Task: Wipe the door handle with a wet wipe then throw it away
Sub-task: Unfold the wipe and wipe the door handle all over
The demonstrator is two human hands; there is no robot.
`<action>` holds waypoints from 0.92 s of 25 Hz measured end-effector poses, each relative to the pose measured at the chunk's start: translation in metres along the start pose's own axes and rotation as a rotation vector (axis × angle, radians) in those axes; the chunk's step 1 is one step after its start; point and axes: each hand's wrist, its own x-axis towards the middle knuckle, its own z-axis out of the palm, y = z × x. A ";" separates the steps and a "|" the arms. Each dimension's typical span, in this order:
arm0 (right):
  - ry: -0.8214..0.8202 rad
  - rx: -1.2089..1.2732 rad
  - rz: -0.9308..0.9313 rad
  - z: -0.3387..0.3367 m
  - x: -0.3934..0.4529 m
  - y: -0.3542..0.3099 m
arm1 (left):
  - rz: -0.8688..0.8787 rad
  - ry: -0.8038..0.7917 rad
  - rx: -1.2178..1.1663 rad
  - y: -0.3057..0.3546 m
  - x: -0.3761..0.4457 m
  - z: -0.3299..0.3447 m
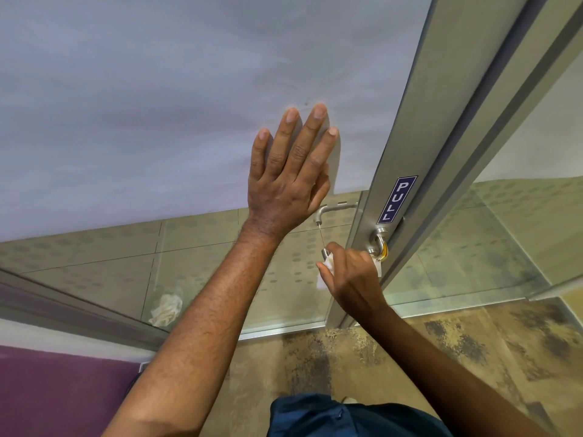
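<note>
At 5 o'clock of frame ctr, door handle (375, 244) is gripped w/ right hand (353, 272), fingers curled round wet wipe (328, 266), while left hand (290, 171) is pressed flat, fingers splayed, on frosted door panel (157, 105), prob. to steady it.

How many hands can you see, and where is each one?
2. The left hand lies flat, fingers spread, on the frosted door panel. The right hand is lower, closed around the door handle with the wet wipe, beside the metal door frame.
</note>
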 end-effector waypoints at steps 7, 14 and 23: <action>-0.262 -0.014 -0.096 -0.010 -0.022 0.079 | -0.001 0.003 0.006 0.000 0.000 0.000; -0.034 0.245 0.282 -0.028 -0.044 0.075 | 0.004 -0.005 0.004 0.002 0.001 0.001; 0.203 0.908 1.134 -0.029 -0.013 0.052 | -0.006 -0.003 0.006 0.001 0.002 -0.003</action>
